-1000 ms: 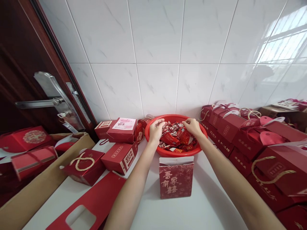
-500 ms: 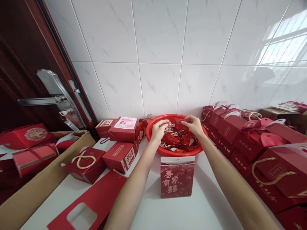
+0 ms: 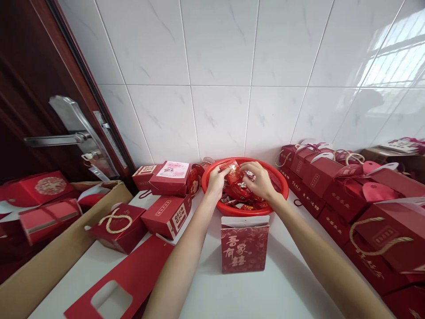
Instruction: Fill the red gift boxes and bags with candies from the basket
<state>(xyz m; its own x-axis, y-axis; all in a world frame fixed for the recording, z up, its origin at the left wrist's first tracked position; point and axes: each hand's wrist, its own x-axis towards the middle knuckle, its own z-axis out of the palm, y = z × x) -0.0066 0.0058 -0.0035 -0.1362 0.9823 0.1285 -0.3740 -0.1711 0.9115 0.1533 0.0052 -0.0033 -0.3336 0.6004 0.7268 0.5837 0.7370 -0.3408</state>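
A red plastic basket (image 3: pixel 282 195) with red wrapped packets (image 3: pixel 241 191) in it stands near the tiled wall. Over its left part, my left hand (image 3: pixel 217 181) is closed on a shiny red packet (image 3: pixel 232 172). My right hand (image 3: pixel 259 180) reaches into the basket from the right, fingers bent around something silvery that I cannot make out. In front of the basket, a dark red paper box (image 3: pixel 245 248) with pale characters stands upright, its white top edge raised. Neither hand touches that box.
Red gift boxes (image 3: pixel 168 212) sit on the white table (image 3: pixel 229 297) at the left, beside a flat red sleeve (image 3: pixel 133 274). A cardboard carton (image 3: pixel 63 241) holds more boxes. Stacked red boxes (image 3: pixel 332 181) line the right. A door handle (image 3: pixel 56 140) is at far left.
My right hand has moved left and down, closer to my left hand, and its fingers have curled. A shiny red packet now shows in my left hand.
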